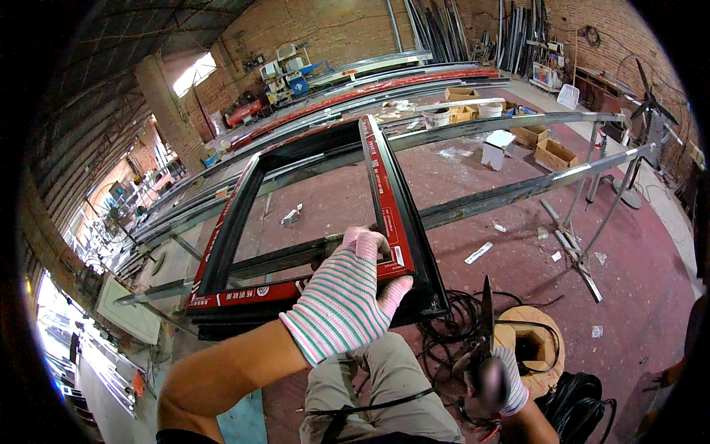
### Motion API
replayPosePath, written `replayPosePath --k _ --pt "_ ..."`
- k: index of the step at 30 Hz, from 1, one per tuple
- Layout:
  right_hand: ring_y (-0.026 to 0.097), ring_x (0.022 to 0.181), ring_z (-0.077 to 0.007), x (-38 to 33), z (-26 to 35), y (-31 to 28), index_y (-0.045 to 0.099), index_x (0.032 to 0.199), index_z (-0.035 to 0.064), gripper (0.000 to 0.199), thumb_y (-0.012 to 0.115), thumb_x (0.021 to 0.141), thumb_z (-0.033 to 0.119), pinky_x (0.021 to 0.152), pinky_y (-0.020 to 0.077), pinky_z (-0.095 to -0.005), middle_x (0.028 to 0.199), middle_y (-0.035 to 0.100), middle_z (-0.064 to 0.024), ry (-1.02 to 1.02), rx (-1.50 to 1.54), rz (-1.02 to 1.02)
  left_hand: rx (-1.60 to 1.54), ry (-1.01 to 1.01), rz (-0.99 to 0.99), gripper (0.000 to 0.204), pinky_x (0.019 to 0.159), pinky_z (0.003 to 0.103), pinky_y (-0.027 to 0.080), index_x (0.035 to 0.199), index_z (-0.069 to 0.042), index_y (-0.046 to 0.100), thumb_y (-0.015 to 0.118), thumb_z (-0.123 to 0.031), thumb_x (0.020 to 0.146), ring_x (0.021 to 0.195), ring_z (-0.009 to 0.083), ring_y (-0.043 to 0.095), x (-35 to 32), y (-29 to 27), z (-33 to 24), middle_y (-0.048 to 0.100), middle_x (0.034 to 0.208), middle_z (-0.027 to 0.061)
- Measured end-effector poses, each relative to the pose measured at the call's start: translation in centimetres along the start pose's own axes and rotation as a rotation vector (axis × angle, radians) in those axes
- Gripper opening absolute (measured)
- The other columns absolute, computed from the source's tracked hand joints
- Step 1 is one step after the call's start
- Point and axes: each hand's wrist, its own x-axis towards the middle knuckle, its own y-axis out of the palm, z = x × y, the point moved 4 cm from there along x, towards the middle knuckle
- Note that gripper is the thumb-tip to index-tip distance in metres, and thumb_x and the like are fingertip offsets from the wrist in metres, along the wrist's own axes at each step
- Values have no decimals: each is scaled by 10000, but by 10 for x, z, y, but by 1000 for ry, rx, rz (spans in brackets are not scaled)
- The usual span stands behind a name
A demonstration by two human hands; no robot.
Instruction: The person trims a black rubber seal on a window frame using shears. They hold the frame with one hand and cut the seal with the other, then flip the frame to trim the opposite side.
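Observation:
A black rectangular window frame (392, 222) with red printed film on its faces lies tilted across two metal rails in front of me. My left hand (344, 296), in a pink, green and white striped glove, is closed around its near right corner. Down at the right, my right hand (510, 381), gloved alike, grips a pair of dark scissors (487, 318) with the blades pointing up; the handle is partly blurred. A thin black strip (384, 405) runs across my lap. Beside the scissors lie loose black strips (447, 322) in tangled loops.
A wooden spool (551, 325) sits on the red floor by my right hand, with a black coil (580, 403) nearer. The metal rails (518, 189) stretch to the right on thin legs. Cardboard boxes (555, 155), buckets (436, 117) and long profiles (318, 107) lie farther back.

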Motion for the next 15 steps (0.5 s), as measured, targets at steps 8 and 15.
replayPosePath --k 8,15 --pt "600 677 -72 -2 2 3 686 996 41 114 674 977 153 587 477 -248 781 666 10 -81 -62 -39 107 40 39 473 920 472 529 1282 -5 521 688 -272 930 1015 399 667 -1 2 -6 664 1106 228" --pt "610 671 -81 -2 16 -1 686 1005 57 142 697 971 194 583 482 -252 795 671 14 -152 -173 -67 72 15 96 512 909 475 539 1368 -61 535 685 -287 934 1034 414 666 2 -3 -8 662 1151 237"
